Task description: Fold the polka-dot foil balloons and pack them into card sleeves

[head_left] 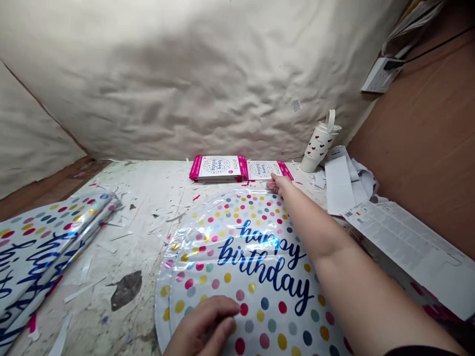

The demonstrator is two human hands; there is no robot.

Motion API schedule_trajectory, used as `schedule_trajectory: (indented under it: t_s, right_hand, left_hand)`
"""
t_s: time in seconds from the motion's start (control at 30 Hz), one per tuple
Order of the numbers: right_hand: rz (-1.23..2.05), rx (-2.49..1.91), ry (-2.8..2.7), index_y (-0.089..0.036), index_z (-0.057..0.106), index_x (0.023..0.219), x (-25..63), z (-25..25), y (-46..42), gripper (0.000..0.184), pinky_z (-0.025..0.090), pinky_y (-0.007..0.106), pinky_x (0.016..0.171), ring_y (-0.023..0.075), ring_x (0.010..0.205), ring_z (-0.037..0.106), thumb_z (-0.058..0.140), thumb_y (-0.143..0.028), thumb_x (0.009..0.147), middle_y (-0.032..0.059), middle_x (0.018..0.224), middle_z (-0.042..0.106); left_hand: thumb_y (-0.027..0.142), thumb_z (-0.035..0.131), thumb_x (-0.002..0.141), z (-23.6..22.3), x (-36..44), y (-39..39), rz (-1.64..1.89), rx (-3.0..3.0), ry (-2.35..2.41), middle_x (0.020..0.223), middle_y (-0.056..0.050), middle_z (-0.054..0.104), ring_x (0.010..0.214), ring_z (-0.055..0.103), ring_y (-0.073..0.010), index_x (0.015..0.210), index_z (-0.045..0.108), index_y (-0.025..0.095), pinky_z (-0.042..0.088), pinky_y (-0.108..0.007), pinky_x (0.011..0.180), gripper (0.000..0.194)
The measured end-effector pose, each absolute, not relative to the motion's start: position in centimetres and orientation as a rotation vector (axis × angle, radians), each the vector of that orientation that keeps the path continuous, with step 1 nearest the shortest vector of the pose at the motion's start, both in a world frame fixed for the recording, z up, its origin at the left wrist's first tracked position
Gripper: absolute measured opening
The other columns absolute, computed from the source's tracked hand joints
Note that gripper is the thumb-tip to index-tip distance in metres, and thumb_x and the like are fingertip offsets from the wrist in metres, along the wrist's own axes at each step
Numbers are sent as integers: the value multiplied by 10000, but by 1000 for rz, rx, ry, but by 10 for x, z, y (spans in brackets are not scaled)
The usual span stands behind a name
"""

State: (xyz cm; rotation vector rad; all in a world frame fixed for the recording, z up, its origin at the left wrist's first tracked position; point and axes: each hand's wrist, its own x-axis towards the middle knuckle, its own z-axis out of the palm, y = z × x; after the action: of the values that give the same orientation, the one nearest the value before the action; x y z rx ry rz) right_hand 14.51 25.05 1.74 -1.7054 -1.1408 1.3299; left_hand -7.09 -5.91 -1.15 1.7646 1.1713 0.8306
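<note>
The left hand (202, 326) lies nearest the camera, its fingers loosely curled and resting on a round foil balloon (256, 277) printed with polka dots and "happy birthday", closed on nothing. The balloon lies flat on a workbench (141, 207) littered with paper scraps, and the right hand (278, 184) reaches across it to the far edge, where its grip cannot be determined, just short of two pink-edged packets (218, 168). A folded stack of matching foil balloons (44, 252) lies to the left, with printed paper sheets (408, 247) and a white heart-patterned tumbler (318, 143) to the right.
</note>
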Motion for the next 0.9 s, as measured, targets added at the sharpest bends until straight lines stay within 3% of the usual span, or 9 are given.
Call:
schedule_trajectory:
  t_s: [0.1, 0.2, 0.23, 0.33, 0.4, 0.47, 0.6, 0.77, 0.9]
  right_hand:
    - [1300, -1722, -1311, -127, 569, 1033, 152, 20, 218, 270, 511, 302, 663, 140, 762, 597, 507, -337, 874, 71, 963, 606]
    - [1363, -1627, -1600, -154, 644, 846, 175, 26, 144, 193, 498, 238, 585, 114, 624, 586, 689, -295, 722, 28, 773, 644]
    - [1410, -1550, -1753, -175, 663, 818, 185, 29, 112, 227, 507, 246, 626, 131, 665, 602, 759, -253, 628, 18, 775, 658]
    - [1254, -970, -2633, -248, 615, 1083, 219, 29, 11, 462, 489, 345, 839, 212, 977, 595, 733, -326, 643, 60, 1088, 630]
    - [927, -892, -2842, -269, 504, 1241, 237, 20, -46, 661, 407, 424, 963, 278, 1208, 439, 736, -321, 624, 95, 1331, 464]
    - [586, -958, -2899, -258, 379, 1342, 248, 2, -84, 755, 339, 496, 1007, 307, 1290, 319, 682, -209, 652, 117, 1415, 344]
    - [197, -997, -2720, -165, 442, 1295, 257, -35, -106, 630, 333, 517, 1007, 292, 1278, 343, 476, -30, 681, 158, 1318, 464]
    - [364, -1010, -2609, -190, 566, 1141, 274, -35, -93, 463, 417, 400, 974, 211, 1160, 490, 442, -39, 721, 104, 1174, 577]
    - [262, -1119, -2599, -199, 557, 1162, 289, -33, -86, 523, 375, 478, 988, 245, 1182, 464, 424, -16, 690, 112, 1225, 540]
  left_hand:
    - [289, 510, 845, -27, -56, -64, 753, 2397, 806, 1112, -50, 649, 1024, 598, -213, 1111, 576, 285, 480, -286, 871, 274]
    - [250, 559, 823, -26, -37, -75, 427, 2794, 662, 1287, -65, 528, 1181, 478, -290, 1176, 536, 275, 361, -442, 991, 355]
    - [256, 556, 823, -24, -32, -79, 335, 2851, 662, 1311, -79, 501, 1191, 460, -316, 1189, 527, 257, 339, -489, 989, 367]
    - [242, 483, 857, -18, -26, -95, 311, 2933, 680, 1253, -118, 548, 1125, 511, -326, 1170, 541, 173, 372, -503, 940, 326]
    - [163, 439, 865, -18, -25, -106, 350, 2975, 697, 1182, -130, 598, 1067, 552, -300, 1148, 555, 134, 405, -462, 909, 307]
    - [138, 420, 864, -19, -23, -115, 350, 3004, 741, 1177, -150, 595, 1053, 559, -300, 1171, 541, 117, 423, -448, 884, 330]
    - [163, 414, 870, -20, -14, -119, 297, 3003, 903, 1216, -183, 557, 1076, 542, -340, 1180, 534, 111, 451, -474, 833, 337]
    - [112, 438, 847, -13, -17, -112, 308, 2932, 912, 1069, -161, 645, 992, 600, -268, 1041, 608, 82, 489, -376, 835, 260]
    - [167, 483, 834, -7, -20, -113, 148, 2851, 1049, 1156, -146, 606, 1085, 547, -263, 1126, 567, 98, 449, -380, 909, 312]
